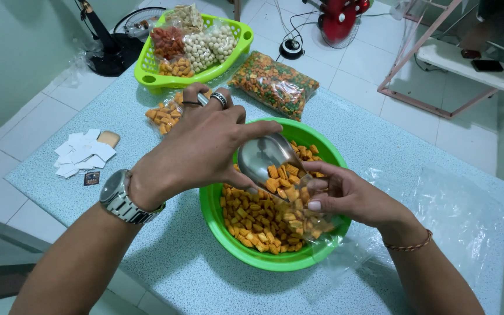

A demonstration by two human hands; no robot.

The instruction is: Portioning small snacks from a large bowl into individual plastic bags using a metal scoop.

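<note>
- The left hand [205, 143] grips a metal scoop [263, 156] tight by its handle and tips it, loaded with orange square snacks [258, 219], over the green bowl [228, 233] near the table's front edge
- The right hand [345, 195] pinches the mouth of a small clear bag [307, 213], holding it open under the scoop's lip; the bag sits over the bowl's right side
- Judging by what shows, the bag is partly filled with a fair heap inside, and the bowl holds plenty more, so most of the bagging looks left to do
- Loose clear plastic sheets [450, 204] lie on the speckled table [164, 262] toward its right edge, just beside the bowl
- Near the left edge sits a pile of small white paper slips [83, 153], well apart from the bowl
- Behind the left hand lies a small bag of orange snacks [163, 114], partly hidden by the fingers
- Further back lies a big sealed bag of mixed orange and green snacks [275, 83]
- At the far left corner a green basket [231, 44] holds several filled bags of different snacks
- Nothing stands between scoop and bag; the bowl's rim is close under both hands
- On the tiled floor beyond stand a red fan [339, 20] and a black fan base [115, 52]
</note>
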